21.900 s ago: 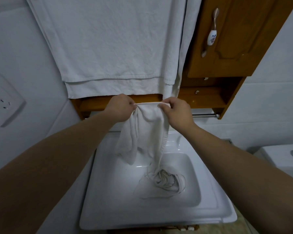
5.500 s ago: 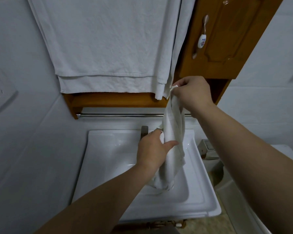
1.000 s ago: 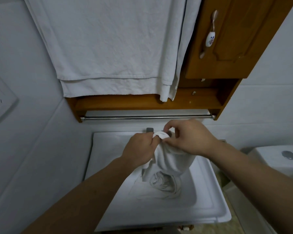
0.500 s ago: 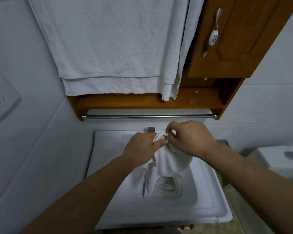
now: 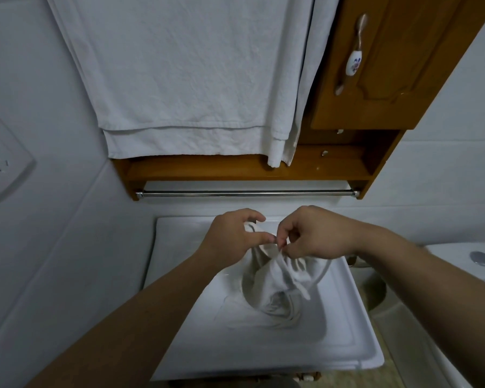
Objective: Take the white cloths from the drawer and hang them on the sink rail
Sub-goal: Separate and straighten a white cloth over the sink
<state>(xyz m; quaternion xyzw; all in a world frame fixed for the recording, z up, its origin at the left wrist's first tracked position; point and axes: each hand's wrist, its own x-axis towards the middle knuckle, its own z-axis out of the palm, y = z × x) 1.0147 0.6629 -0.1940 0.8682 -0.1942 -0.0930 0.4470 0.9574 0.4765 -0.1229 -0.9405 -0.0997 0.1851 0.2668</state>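
A crumpled white cloth (image 5: 275,287) hangs from both my hands over the white sink (image 5: 179,357), and its lower end lies bunched in the basin. My left hand (image 5: 233,236) holds a fold of the cloth's upper edge between thumb and fingers. My right hand (image 5: 314,233) pinches the edge close beside it with curled fingers. The chrome sink rail (image 5: 247,193) runs bare under the wooden shelf, just above and behind both hands.
A large white towel (image 5: 185,79) hangs over the wooden shelf (image 5: 207,169) above the rail. A wooden cabinet door (image 5: 398,57) with a ceramic handle is at upper right. A wall socket (image 5: 0,163) is left, a toilet cistern (image 5: 471,261) right.
Both hands have drawn slightly apart along the cloth's top edge, opening its folds. The cloth has sagged lower into the basin.
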